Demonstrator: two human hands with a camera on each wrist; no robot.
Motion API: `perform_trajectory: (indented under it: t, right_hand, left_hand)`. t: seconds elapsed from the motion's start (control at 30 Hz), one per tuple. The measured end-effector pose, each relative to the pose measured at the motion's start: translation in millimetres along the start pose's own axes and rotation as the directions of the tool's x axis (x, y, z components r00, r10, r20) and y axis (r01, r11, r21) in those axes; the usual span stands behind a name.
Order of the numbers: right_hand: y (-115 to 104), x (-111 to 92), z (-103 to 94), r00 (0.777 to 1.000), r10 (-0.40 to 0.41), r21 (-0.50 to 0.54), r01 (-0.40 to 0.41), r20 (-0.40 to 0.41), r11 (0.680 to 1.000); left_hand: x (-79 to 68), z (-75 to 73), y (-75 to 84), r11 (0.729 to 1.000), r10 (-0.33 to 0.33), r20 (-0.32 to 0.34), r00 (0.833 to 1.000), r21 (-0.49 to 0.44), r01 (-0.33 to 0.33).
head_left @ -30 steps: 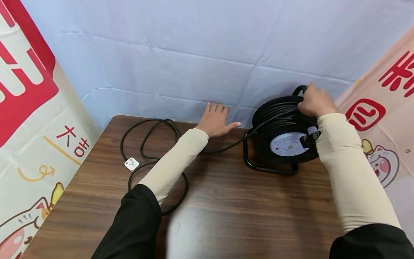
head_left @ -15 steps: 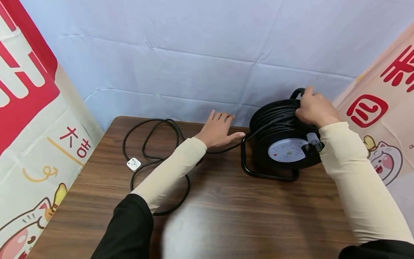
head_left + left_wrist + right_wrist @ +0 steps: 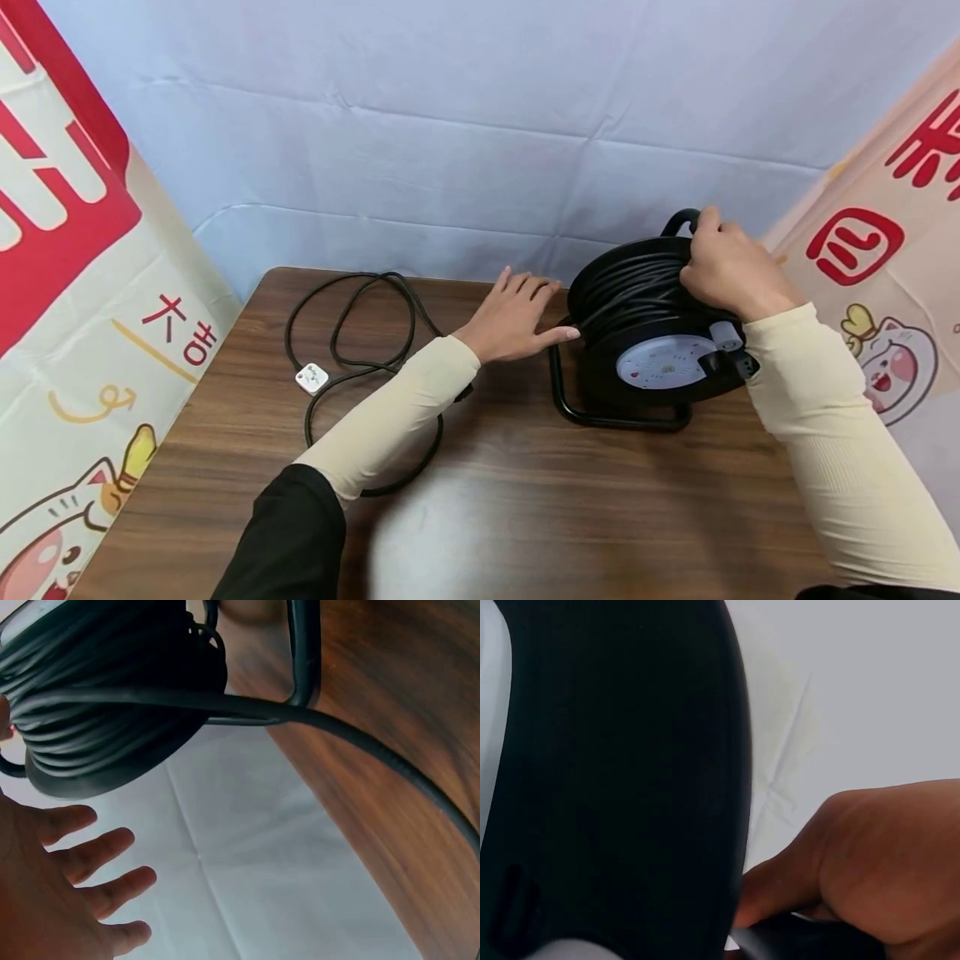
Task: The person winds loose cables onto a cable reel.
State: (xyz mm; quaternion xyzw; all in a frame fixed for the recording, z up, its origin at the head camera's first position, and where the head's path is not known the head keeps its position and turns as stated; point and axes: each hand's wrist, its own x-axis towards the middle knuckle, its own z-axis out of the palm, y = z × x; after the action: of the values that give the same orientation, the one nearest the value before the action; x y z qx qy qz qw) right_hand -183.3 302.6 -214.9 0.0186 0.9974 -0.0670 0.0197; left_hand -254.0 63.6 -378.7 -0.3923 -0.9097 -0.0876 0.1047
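A black cable reel (image 3: 637, 287) stands on its tubular frame (image 3: 615, 421) on the table, wound with black cable. Its pale round socket face (image 3: 663, 362) is turned toward me. My right hand (image 3: 735, 271) grips the carrying handle (image 3: 678, 221) at the top; the right wrist view shows that hand (image 3: 877, 862) curled at the handle beside the dark side disc (image 3: 630, 765). Just left of the reel, my left hand (image 3: 513, 321) is held with fingers spread. In the left wrist view, the thumb is by the wound cable (image 3: 112, 712), contact unclear, and the other fingers (image 3: 105, 851) hold nothing.
Loose cable (image 3: 290, 333) lies in loops on the left of the wooden table (image 3: 525, 500), with a white plug (image 3: 311, 378). A pale cloth (image 3: 450, 125) hangs behind the back edge. Printed banners (image 3: 855, 246) hang at both sides.
The reel has shifted slightly left and toward me, with my right hand still gripping its handle. My left hand has moved right and nearer to me, closer to the reel.
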Motion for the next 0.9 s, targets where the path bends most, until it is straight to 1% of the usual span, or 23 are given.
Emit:
perform_trajectory:
  t: [0.07, 0.3, 0.4, 0.6, 0.77, 0.9]
  right_hand:
    - [0, -2, 0.5, 1.0, -0.014, -0.006, 0.014, -0.011, 1.0]
    - [-3, -14, 4.7, 0.997, -0.053, -0.017, 0.052, -0.05, 0.999]
    - [-5, -17, 6.1, 0.996, -0.065, -0.024, 0.064, -0.06, 0.998]
    - [-11, -24, 7.7, 0.995, -0.065, -0.046, 0.061, -0.077, 0.997]
    - [-13, -27, 8.5, 0.995, -0.064, -0.055, 0.059, -0.078, 0.997]
    - [-16, -29, 9.6, 0.994, -0.069, -0.076, 0.063, -0.084, 0.995]
  left_hand:
    - [-1.4, 1.9, 2.0, 1.0, 0.009, 0.003, 1.0, 0.01, -0.009]
    - [-7.6, 11.0, 9.1, 0.999, 0.029, 0.046, 0.999, 0.034, -0.031]
    - [-10.1, 14.6, 12.2, 0.999, 0.041, 0.04, 0.998, 0.029, -0.043]
    - [-14.3, 25.2, 16.4, 0.997, 0.072, 0.039, 0.997, 0.013, -0.072]
    - [-17.3, 34.1, 19.2, 0.994, 0.097, 0.048, 0.994, 0.042, -0.099]
    - [-19.5, 40.1, 22.3, 0.992, 0.103, 0.033, 0.994, 0.071, -0.106]
